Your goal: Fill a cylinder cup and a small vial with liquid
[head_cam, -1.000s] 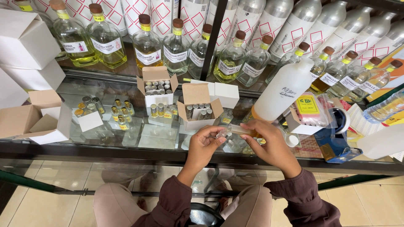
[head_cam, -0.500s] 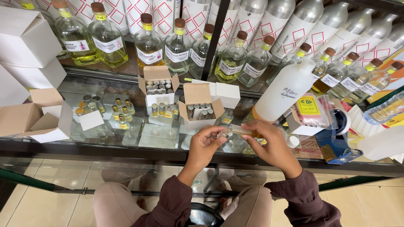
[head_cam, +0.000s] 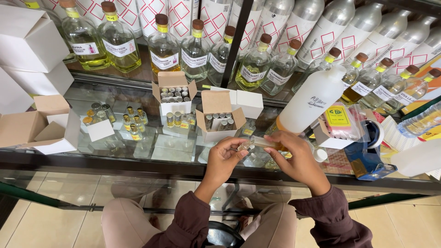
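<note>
My left hand point(head_cam: 223, 160) pinches one end of a small clear glass vial point(head_cam: 245, 145) over the glass counter point(head_cam: 138, 151). My right hand point(head_cam: 296, 158) grips a thin clear tube point(head_cam: 264, 143) with amber liquid, its tip meeting the vial. Both hands hover just in front of an open white box of small capped vials point(head_cam: 219, 121). A large frosted white plastic bottle point(head_cam: 312, 98) lies tilted just behind my right hand.
A second open box of vials point(head_cam: 174, 95) and loose small bottles point(head_cam: 131, 121) stand on the counter. Corked bottles of yellow liquid point(head_cam: 119, 41) line the back shelf. White cartons point(head_cam: 32, 41) sit at left; a yellow-labelled packet point(head_cam: 337, 119) and blue object point(head_cam: 365, 158) at right.
Both hands stay together over the counter, with only slight finger shifts around the vial and tube. Nothing else has moved.
</note>
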